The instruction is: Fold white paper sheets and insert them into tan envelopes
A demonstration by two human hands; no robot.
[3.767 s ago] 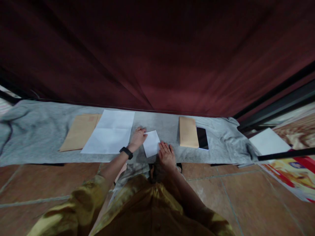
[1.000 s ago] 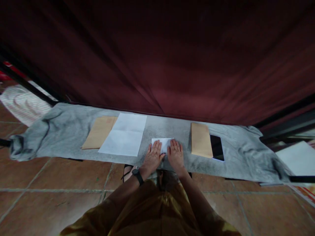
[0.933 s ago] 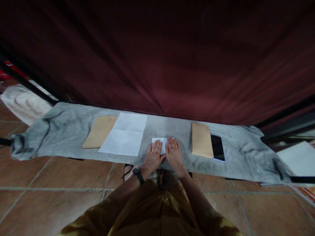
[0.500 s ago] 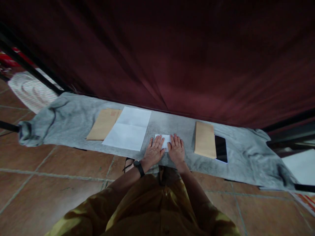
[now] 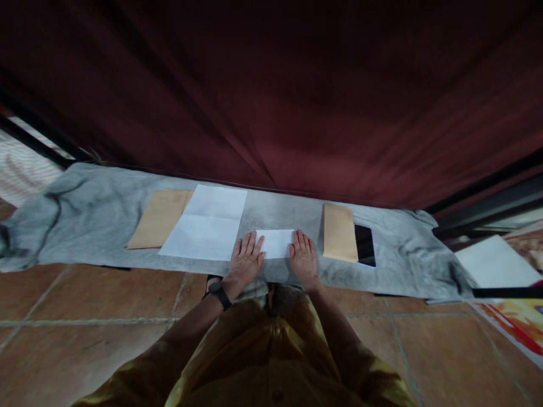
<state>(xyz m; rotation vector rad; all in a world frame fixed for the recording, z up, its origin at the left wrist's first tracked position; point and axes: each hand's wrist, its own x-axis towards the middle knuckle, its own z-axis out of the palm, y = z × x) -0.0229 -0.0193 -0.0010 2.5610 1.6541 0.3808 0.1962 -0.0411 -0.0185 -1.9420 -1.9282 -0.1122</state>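
Note:
A small folded sheet of white paper (image 5: 276, 243) lies on the grey cloth (image 5: 280, 211) in front of me. My left hand (image 5: 246, 261) rests flat on its left end, fingers apart. On its right end my right hand (image 5: 302, 257) lies flat too, fingers stretched out. The paper's middle shows between the two hands. Just left of my left hand is a larger sheet of white paper (image 5: 206, 221) with a crease across it. It partly covers some brown envelopes (image 5: 158, 219). Another brown envelope (image 5: 339, 233) lies to the right of my right hand.
A phone (image 5: 365, 245) with a dark screen sits beside the right envelope. Behind the cloth-covered surface hangs a dark red curtain (image 5: 271, 113). Dark metal bars (image 5: 487, 186) stand at both ends. White paper (image 5: 498, 263) lies at the far right, above a tiled floor (image 5: 432, 345).
My hands have moved apart along the folded paper, the left one outward to the left, so more of the paper shows between them. The whole view has also shifted slightly.

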